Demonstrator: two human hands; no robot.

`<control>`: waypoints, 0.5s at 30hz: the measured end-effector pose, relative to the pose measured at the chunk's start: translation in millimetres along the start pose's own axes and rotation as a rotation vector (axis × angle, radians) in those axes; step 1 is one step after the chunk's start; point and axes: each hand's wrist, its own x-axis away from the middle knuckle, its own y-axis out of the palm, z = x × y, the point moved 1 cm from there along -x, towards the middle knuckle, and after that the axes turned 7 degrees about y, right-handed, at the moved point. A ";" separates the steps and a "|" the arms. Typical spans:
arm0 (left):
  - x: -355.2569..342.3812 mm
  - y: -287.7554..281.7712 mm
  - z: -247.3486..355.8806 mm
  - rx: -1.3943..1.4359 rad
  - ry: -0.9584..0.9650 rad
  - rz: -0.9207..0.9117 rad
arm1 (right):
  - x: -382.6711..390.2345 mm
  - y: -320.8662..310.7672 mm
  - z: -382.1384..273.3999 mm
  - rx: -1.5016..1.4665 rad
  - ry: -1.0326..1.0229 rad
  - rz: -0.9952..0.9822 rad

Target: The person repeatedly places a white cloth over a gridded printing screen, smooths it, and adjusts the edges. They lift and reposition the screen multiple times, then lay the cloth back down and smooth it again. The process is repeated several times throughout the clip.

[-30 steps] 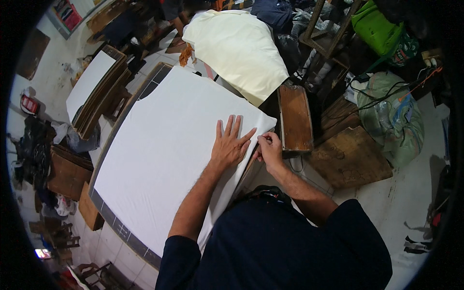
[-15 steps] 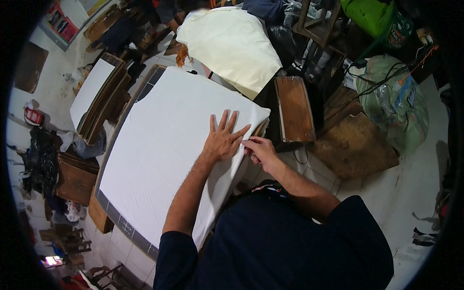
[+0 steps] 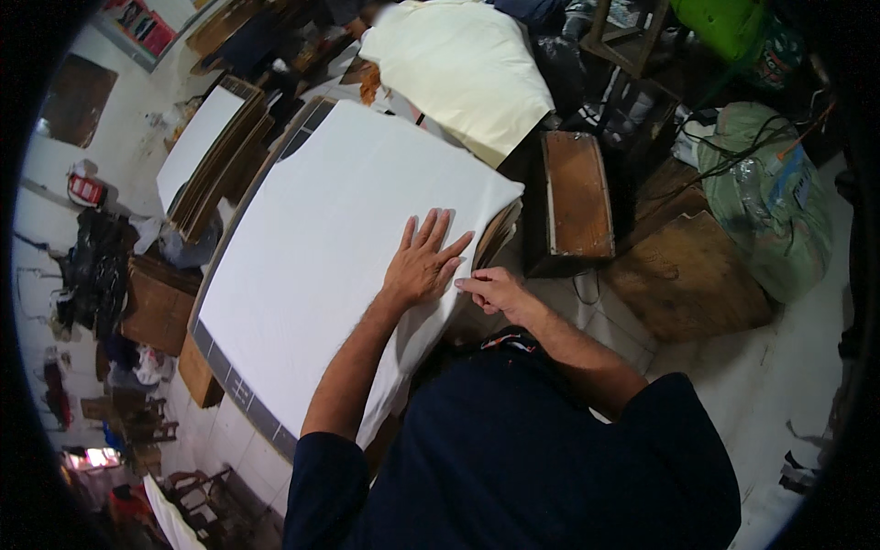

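White cloth (image 3: pixel 321 238) lies spread over a dark grey board (image 3: pixel 241 396) with pale marks along its border. My left hand (image 3: pixel 423 261) rests flat on the cloth near its right edge, fingers apart. Beside it, my right hand (image 3: pixel 496 291) is closed at the cloth's edge, thumb and forefinger pinching the fabric where it hangs over the side. Past my right fingertips, the layered edges of a board stack (image 3: pixel 500 229) show below the cloth's far right corner. Folds run down the near side of the cloth, toward my body.
Cream cloth (image 3: pixel 458 73) covers another surface ahead. A wooden box (image 3: pixel 577 192) stands to the right, close to the stack's corner. Beyond it are a brown panel (image 3: pixel 692 275) and a green translucent sack (image 3: pixel 770 206). More stacked boards (image 3: pixel 215 165) stand at the left.
My right hand has slid a little nearer to me along the cloth's edge. More of the board stack's side shows at the corner. The view has shifted slightly; my left hand stays flat.
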 end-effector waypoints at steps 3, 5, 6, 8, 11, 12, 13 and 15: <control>6.9 2.5 7.8 -0.025 -0.014 0.024 | -0.2 -0.1 11.1 0.132 0.017 -0.137; 10.7 4.0 12.1 -0.012 -0.030 0.038 | 0.2 -4.2 18.4 0.143 0.066 -0.172; 13.1 4.5 14.5 -0.014 -0.039 0.052 | 0.5 -7.5 21.8 0.124 0.076 -0.208; 18.2 4.8 19.0 -0.019 -0.038 0.061 | 0.1 -15.3 29.0 0.098 0.112 -0.252; 26.8 5.4 30.2 -0.035 -0.048 0.061 | -6.2 -22.1 42.8 0.075 0.063 -0.289; 31.2 5.8 36.0 -0.048 -0.052 0.058 | -9.9 -23.1 47.9 0.062 0.043 -0.300; 35.6 6.8 42.5 -0.040 -0.058 0.060 | -13.9 -23.5 53.8 0.051 0.039 -0.238; 46.1 10.0 56.5 -0.039 -0.070 0.067 | -21.4 -22.6 65.3 0.035 0.026 -0.133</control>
